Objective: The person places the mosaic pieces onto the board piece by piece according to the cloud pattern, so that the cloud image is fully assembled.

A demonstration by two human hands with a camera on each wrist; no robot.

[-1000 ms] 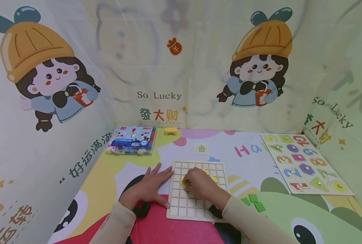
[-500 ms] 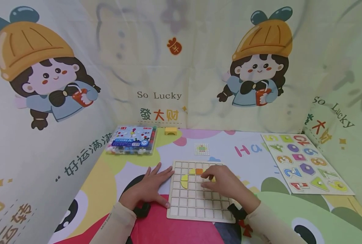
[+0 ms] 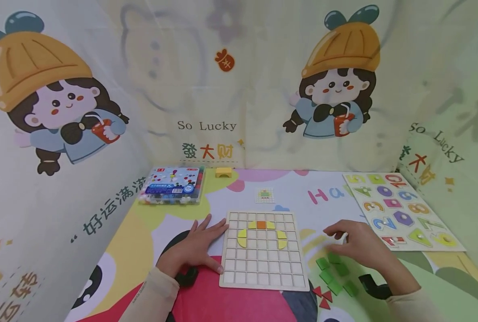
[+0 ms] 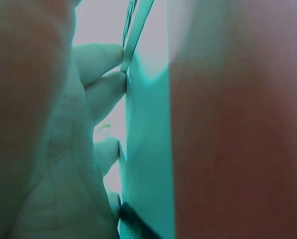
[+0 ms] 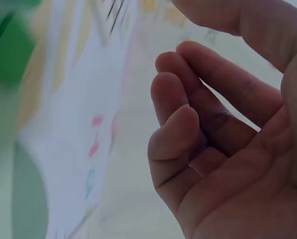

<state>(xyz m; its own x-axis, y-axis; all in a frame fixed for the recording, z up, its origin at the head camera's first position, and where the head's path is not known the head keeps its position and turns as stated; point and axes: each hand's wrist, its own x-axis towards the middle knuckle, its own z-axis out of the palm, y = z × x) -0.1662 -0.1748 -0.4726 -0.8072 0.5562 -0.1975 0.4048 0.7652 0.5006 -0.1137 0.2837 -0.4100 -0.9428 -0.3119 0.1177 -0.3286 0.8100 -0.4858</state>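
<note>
A wooden grid board (image 3: 259,267) lies in the middle of the head view. On it are an orange square tile (image 3: 261,225) and several yellow pieces, among them a curved yellow piece (image 3: 242,243) on the left. My left hand (image 3: 193,247) rests with spread fingers at the board's left edge; in the left wrist view its fingertips (image 4: 111,89) touch the edge. To the right of the board, my right hand (image 3: 359,243) hovers over several green square tiles (image 3: 334,286). Its fingers are loosely bent and hold nothing, as the right wrist view shows.
Several red triangles (image 3: 325,303) lie by the board's lower right corner. Behind the board is a small pattern card (image 3: 265,195). A clear-sided box (image 3: 172,185) and a yellow arch block (image 3: 223,172) stand at the back. A number puzzle board (image 3: 417,227) lies on the right.
My right hand has moved from above the grid board out to the right, over the green tiles. This uncovers the yellow pieces on the board's right side. My left hand has stayed in place.
</note>
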